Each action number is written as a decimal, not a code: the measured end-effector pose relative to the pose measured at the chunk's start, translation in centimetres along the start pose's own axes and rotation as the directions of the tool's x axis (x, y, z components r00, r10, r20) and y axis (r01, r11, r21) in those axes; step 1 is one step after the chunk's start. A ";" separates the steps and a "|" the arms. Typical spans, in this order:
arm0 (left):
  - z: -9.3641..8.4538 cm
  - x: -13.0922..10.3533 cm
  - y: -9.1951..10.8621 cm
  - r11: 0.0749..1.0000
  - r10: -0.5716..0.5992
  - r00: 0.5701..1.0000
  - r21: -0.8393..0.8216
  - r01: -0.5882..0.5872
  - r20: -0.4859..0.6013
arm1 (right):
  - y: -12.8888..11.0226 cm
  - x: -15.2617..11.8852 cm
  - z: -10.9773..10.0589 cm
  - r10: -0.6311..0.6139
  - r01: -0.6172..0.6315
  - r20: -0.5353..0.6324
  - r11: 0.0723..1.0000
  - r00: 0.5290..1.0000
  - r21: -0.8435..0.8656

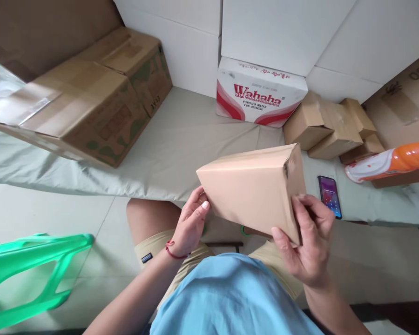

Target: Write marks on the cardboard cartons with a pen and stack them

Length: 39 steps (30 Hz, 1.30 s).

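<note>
Above my lap (pixel 155 244), by the near edge of the cloth-covered worktop (pixel 181 135), I hold a plain brown box (pixel 246 195). My left grip (pixel 192 221) is half curled, with its fingers at the left end and the thumb close to them. My right grip (pixel 310 237) is partly closed on the other end, with the thumb on the front near the low corner and the fingers bent against the end side. I think the box is light, since I have it just by its ends. It looks like stiff card, dry and not slippery, but thin sides like these could bend in if I squeeze hard. The best place to hold it, I guess, is low down at both ends, with flat fingers. I see no words on it. Behind it, a white and red carton (pixel 258 100) says "Wahaha" and "Purified water for drinking"; the red marks on its top are too squashed to read. Far to the right, a big carton (pixel 405 100) has what looks like "X50", upside down. I can't read the marks on the green-patterned carton (pixel 97 123), the orange bottle (pixel 405 158) or the lit phone (pixel 330 195).
</note>
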<state>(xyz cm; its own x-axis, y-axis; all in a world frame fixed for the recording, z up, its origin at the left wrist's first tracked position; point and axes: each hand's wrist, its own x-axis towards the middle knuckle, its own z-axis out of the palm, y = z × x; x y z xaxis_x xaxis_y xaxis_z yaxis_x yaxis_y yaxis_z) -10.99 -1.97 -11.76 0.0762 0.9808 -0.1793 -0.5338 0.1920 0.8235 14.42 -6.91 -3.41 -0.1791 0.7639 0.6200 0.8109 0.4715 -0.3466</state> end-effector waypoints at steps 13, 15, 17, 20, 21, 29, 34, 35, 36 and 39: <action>0.7 0.2 0.7 0.997 0.052 0.999 0.059 -0.053 0.013 | 1.3 -3.0 0.1 -0.019 0.021 -0.032 0.998 0.999 0.053; 1.2 1.2 1.0 0.997 0.021 1.000 0.076 -0.021 0.001 | 0.5 -2.2 -0.6 -0.104 0.104 -0.002 0.994 0.995 0.018; 1.6 2.5 1.2 0.995 -0.025 1.000 0.092 0.025 0.001 | -0.5 -0.7 -1.3 -0.203 0.206 0.059 0.977 0.977 -0.049; 2.1 4.4 0.9 0.985 -0.096 0.994 0.149 0.088 0.044 | -1.8 2.1 -1.6 -0.257 0.275 0.124 0.947 0.959 -0.167; 2.1 4.8 0.6 0.974 -0.107 0.993 0.204 0.095 0.049 | -1.9 3.0 -1.4 -0.244 0.267 0.133 0.944 0.961 -0.192; 2.5 2.9 1.4 0.701 0.304 0.949 0.653 -0.285 0.088 | -1.3 6.4 2.4 -0.268 0.339 0.311 0.919 0.912 -0.200; 5.4 1.3 6.1 0.358 0.653 0.593 0.498 -0.790 0.471 | -1.6 6.5 0.0 -0.290 0.269 0.238 0.956 0.927 0.116; 6.1 1.4 6.7 0.310 0.610 0.527 0.433 -0.846 0.592 | -0.9 6.3 -0.8 -0.252 0.230 0.144 0.961 0.957 0.151; 6.7 1.6 7.1 0.313 0.526 0.498 0.388 -0.867 0.689 | 0.3 6.0 -1.4 -0.178 0.175 0.007 0.974 0.984 0.146; 7.7 2.5 7.0 0.391 0.259 0.518 0.402 -0.828 0.815 | 6.7 4.7 -2.2 0.150 -0.159 -0.383 0.987 0.912 0.007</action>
<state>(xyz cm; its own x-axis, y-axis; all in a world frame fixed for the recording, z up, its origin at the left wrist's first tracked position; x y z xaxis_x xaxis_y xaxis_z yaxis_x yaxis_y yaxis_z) -8.04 2.11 -2.26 0.5880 0.5849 0.5587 0.0668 -0.7235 0.6871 20.22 -1.11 -1.32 0.1717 0.5984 0.7826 0.8249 0.3469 -0.4463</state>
